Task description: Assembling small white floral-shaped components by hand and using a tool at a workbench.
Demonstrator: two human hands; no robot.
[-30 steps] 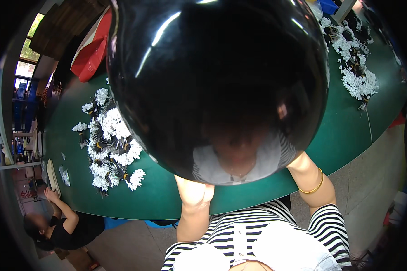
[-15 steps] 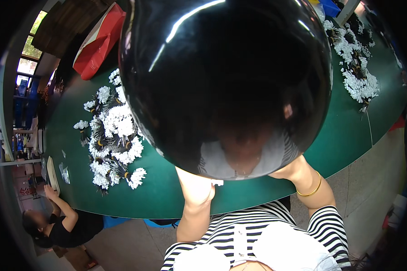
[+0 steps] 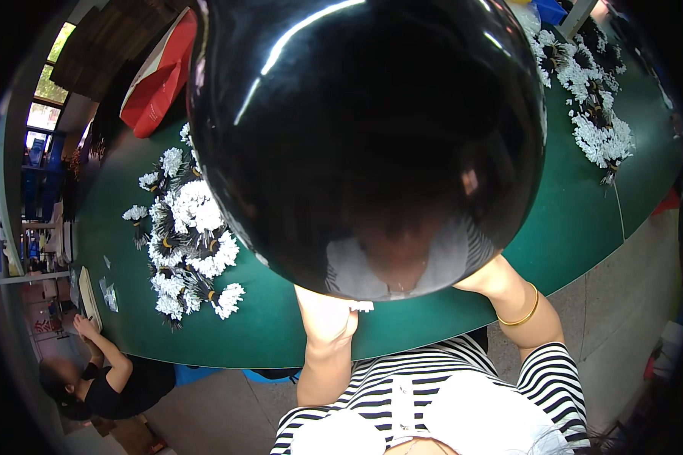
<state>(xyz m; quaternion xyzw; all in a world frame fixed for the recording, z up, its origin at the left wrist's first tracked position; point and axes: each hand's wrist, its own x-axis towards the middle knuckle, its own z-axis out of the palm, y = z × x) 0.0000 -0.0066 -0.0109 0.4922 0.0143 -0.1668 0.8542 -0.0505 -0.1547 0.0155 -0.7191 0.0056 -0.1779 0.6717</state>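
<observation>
Hands: we see left hand (image 3: 328, 317) pinching a white piece (image 3: 361, 306) under the black dome (image 3: 368, 136) (right grip hidden, cannot tell).

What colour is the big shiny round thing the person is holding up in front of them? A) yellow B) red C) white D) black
D: the big glossy balloon is black with bright glints on it, and the left hand sits under its lower edge above the green table.
</observation>
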